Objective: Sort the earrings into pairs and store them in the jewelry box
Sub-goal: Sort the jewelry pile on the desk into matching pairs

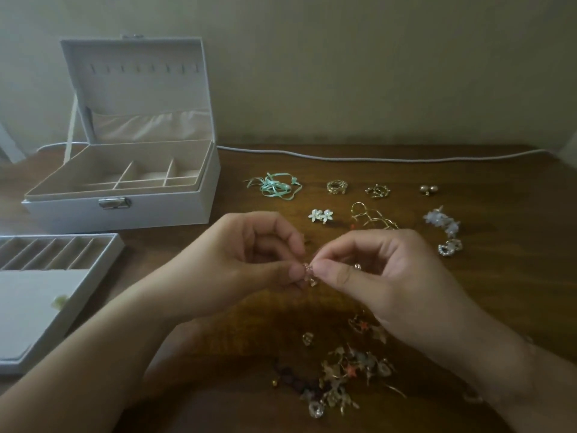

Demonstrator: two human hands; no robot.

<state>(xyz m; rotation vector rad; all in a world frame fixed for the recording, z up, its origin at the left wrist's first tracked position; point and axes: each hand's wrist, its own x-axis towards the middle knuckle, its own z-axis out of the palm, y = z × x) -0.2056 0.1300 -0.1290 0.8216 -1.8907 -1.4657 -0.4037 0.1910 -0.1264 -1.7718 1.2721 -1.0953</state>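
Far left: a tray (93, 245) beside the open box (125, 210), both on the table (499, 292). In the middle: left hand (249, 260) and right hand (384, 276), fingertips pinched together on one small pink earring (307, 270), held above the table. Below: a mixed pile (343, 376). Behind and right: sorted pairs (374, 207) in rows.

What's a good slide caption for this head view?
Both hands pinch a pink earring above unsorted earrings, open jewelry box waiting.
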